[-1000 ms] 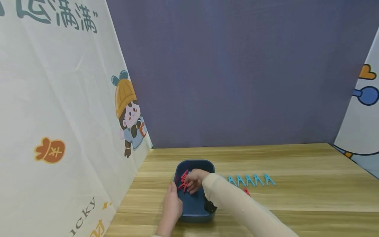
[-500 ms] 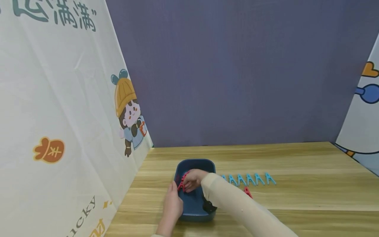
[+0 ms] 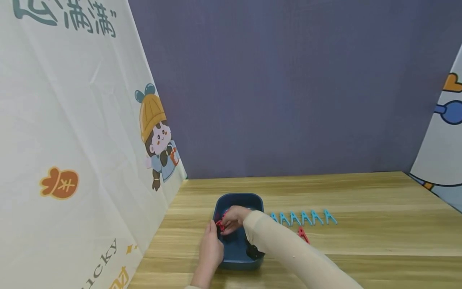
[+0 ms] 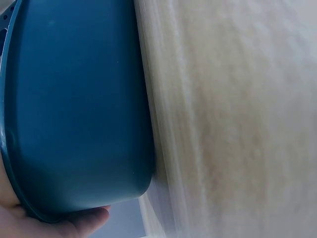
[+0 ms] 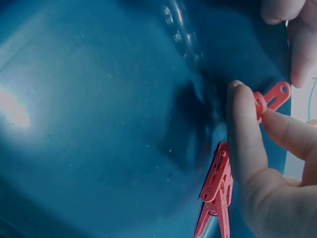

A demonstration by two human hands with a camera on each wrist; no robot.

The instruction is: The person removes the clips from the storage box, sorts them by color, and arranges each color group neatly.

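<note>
Right hand [image 3: 234, 218] inside blue tub [image 3: 236, 257], thumb and fingers pinching red clothespin [image 5: 270, 99]. Left hand [image 3: 211, 249] grips tub's left rim. Pin likely light, stiff, springy; best pinched at tail ends.

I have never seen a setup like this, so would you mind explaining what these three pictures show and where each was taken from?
No machine here: a person works with bare hands, wearing three cameras. The head view looks down at a wooden table. The left hand grips the rim of a blue tub; its wrist camera sees the tub's outer wall. The right hand reaches inside, and its wrist camera shows it pinching a red clothespin, with more red pins beside it. Right of the tub lie a row of blue clothespins and one red clothespin on the table.
</note>
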